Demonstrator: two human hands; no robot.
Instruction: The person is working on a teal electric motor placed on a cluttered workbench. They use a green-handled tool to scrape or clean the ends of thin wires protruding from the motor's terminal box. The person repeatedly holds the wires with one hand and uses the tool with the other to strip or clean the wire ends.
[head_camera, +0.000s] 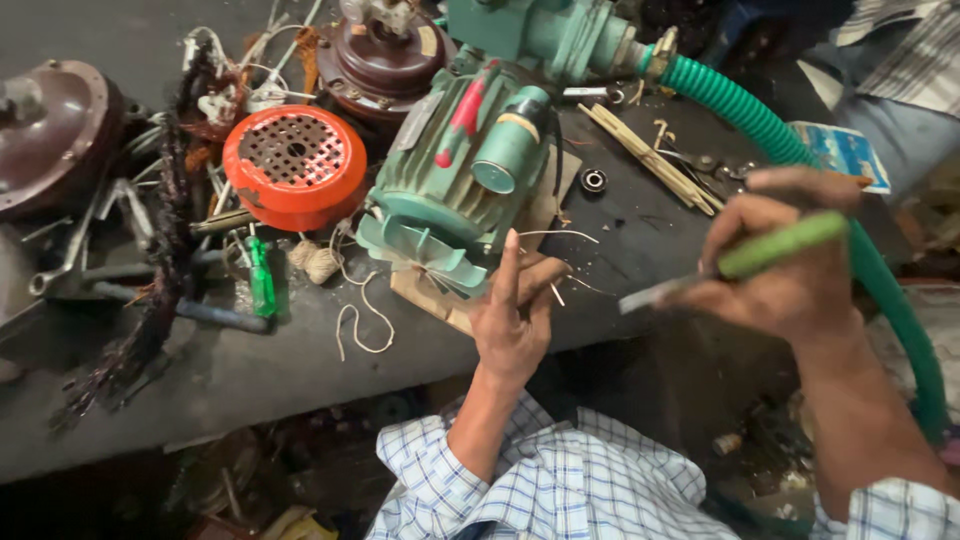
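Cluttered workbench (300, 370), green motor (450, 190) above left hand (512, 320), screwdriver (750, 262) in right hand (790, 270)

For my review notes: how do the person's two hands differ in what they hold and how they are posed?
The right hand is closed around a green-handled tool and raised off the bench; the left hand grips no tool, its fingers spread open beside the green motor. The right hand sits apart from the motor, near the green hose; the left hand is among thin wires at the motor's fan end. Both come from checked shirt sleeves.
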